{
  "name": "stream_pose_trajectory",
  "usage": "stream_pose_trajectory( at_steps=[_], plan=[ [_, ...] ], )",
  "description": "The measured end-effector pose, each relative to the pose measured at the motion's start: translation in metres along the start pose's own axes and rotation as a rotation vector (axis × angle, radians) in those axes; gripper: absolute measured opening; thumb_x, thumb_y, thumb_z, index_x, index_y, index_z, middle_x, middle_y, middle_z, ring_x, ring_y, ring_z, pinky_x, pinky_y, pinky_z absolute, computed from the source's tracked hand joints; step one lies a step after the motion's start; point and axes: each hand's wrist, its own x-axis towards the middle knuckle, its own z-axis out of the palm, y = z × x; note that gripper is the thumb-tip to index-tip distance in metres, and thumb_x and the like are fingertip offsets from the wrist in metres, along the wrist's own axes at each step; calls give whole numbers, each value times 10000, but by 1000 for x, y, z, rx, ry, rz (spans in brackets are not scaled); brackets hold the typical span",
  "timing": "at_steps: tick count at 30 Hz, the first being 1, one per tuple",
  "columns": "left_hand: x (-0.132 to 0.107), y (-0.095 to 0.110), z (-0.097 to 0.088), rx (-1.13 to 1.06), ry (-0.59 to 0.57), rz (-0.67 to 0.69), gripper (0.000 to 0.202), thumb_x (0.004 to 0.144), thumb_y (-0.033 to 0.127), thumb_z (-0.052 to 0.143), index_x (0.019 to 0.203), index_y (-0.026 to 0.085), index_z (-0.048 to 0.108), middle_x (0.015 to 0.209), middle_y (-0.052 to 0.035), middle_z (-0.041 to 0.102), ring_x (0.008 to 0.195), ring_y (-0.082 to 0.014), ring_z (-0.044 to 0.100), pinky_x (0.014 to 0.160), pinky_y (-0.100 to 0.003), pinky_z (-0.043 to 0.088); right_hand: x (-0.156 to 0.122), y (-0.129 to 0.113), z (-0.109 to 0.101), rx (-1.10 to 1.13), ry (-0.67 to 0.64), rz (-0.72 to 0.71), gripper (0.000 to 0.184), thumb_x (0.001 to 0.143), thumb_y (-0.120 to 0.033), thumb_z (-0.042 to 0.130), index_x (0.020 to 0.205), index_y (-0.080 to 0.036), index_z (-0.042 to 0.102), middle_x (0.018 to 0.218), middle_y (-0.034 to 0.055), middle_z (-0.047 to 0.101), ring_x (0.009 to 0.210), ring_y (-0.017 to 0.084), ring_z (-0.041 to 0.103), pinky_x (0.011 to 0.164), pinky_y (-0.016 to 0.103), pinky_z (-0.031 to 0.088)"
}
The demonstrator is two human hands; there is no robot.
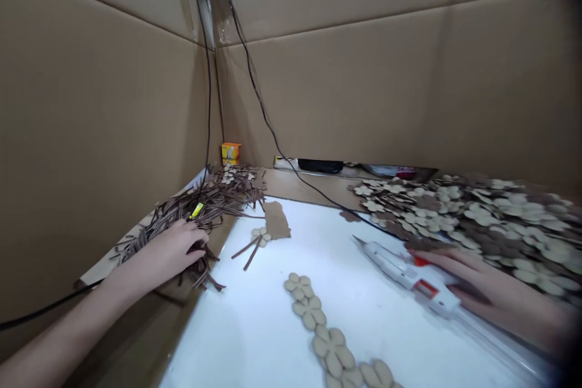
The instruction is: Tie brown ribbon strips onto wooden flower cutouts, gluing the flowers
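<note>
My left hand sits curled in a heap of thin brown cardboard strips, its fingers closed around some of them. My right hand grips a white hot glue gun with a red trigger, its nozzle pointing to the upper left. Below the gun, a row of beige cardboard flower cutouts lies on a white board. Two brown strips and a small flower lie near the board's far edge, beside a torn brown cardboard piece.
A large heap of beige and brown flower cutouts lies at the right. Cardboard walls rise behind and to the left. Black cables hang down the corner, and a small yellow box stands there.
</note>
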Motion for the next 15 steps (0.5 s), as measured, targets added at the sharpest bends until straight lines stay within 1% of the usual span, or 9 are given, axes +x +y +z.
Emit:
stream_pose_trajectory(
  at_steps=[2, 3, 5, 8, 11, 13, 15],
  plan=[
    [1, -3, 1, -93, -31, 100, 216, 815, 311, 493, 957, 238, 638, 961, -44, 604, 966, -215, 490, 846, -301, 378, -2, 10, 8, 48, -54, -24, 429, 752, -307, 489, 1177, -343, 532, 1219, 130, 543, 1114, 279, 523, 912, 392, 453],
    [3, -4, 1, -126, -47, 140, 223, 817, 332, 502, 969, 238, 635, 982, -43, 599, 977, -208, 484, 862, -297, 371, -3, 14, 11, 58, -59, -16, 444, 749, -308, 496, 1189, -363, 517, 1234, 122, 532, 1128, 284, 511, 921, 404, 442],
    [7, -6, 3, -156, -72, 189, 193, 806, 349, 530, 907, 234, 648, 980, -36, 599, 976, -198, 481, 892, -297, 351, -5, 19, 15, 64, -79, 3, 477, 744, -317, 515, 1215, -384, 491, 1259, 117, 515, 1153, 290, 489, 933, 413, 427],
    [16, -11, 6, -203, -70, 228, 106, 770, 289, 580, 741, 222, 657, 920, -20, 616, 957, -189, 482, 903, -296, 334, -7, 19, 14, 63, -142, 25, 520, 766, -332, 510, 1278, -392, 434, 1306, 118, 479, 1184, 283, 461, 952, 405, 404],
    [24, -18, 7, -284, -36, 222, 93, 734, 241, 606, 655, 206, 641, 828, -12, 632, 910, -181, 501, 859, -275, 358, -8, 14, 11, 60, -177, 38, 538, 776, -312, 494, 1299, -406, 409, 1325, 107, 465, 1185, 271, 464, 957, 386, 399],
    [26, -23, 6, -320, 4, 192, 108, 736, 249, 600, 647, 196, 630, 794, -12, 636, 886, -179, 517, 846, -273, 368, -8, 13, 10, 59, -181, 45, 544, 776, -296, 483, 1301, -414, 404, 1326, 98, 469, 1186, 268, 465, 964, 386, 393],
    [26, -26, 3, -364, 67, 142, 127, 755, 269, 574, 671, 186, 620, 801, -15, 641, 872, -180, 533, 842, -280, 372, -7, 13, 10, 56, -175, 33, 550, 770, -282, 474, 1300, -413, 407, 1325, 93, 473, 1194, 271, 456, 972, 397, 383]
  ],
)
